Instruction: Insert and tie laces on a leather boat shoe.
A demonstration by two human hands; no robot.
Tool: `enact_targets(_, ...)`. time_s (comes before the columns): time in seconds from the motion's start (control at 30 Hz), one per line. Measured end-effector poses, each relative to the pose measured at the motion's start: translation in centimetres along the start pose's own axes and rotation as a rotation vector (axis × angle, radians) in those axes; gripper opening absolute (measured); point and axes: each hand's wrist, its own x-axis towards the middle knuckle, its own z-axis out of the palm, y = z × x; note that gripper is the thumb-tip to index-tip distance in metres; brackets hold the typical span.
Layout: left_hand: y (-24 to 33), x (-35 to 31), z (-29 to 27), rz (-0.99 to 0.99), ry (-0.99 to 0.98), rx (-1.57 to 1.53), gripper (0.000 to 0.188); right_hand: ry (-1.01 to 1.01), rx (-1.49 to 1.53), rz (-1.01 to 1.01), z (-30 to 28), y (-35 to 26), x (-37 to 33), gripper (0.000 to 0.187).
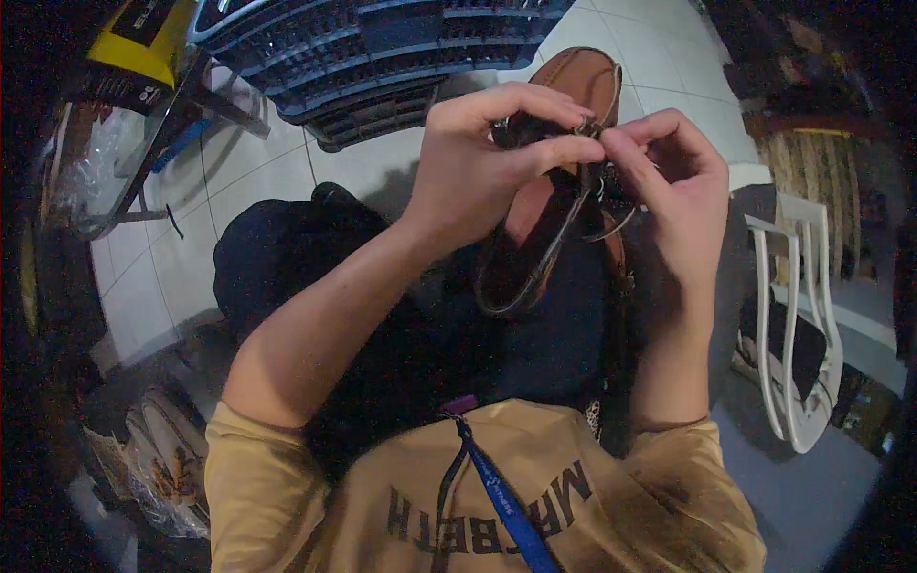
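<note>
A brown leather shoe (pixel 579 78) rests over my dark-trousered lap, its toe pointing away from me and its dark opening facing me. Above its middle, my left hand (pixel 468 158) pinches a dark shoelace (pixel 590 127) between thumb and forefinger. My right hand (pixel 676 177) meets it from the other side, with thumb and fingertips closed at the same spot on the lace. A thin loop of cord hangs under the fingers beside the shoe. The tongue area is partly hidden behind my hands.
Beyond the shoe stands a blue plastic crate (pixel 382 43) on a tiled floor. At far left, a yellow and black box (pixel 143 53) sits by a dark metal frame (pixel 181 105). A white plastic chair part (pixel 817 334) is at right; shoes in clear plastic (pixel 162 444) lie lower left.
</note>
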Motion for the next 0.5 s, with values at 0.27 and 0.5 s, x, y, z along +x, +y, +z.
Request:
enact_targets(0.27, 0.0, -0.4, 0.2, 0.063, 0.006, 0.015, 0.021, -0.147, -0.058, -0.022, -0.6, 0.1, 1.3, 0.014)
enact_targets(0.5, 0.5, -0.5, 0.1, -0.018, -0.014, 0.003, 0.017, -0.259, -0.053, 0.019, -1.6, 0.3, 1.8, 0.014)
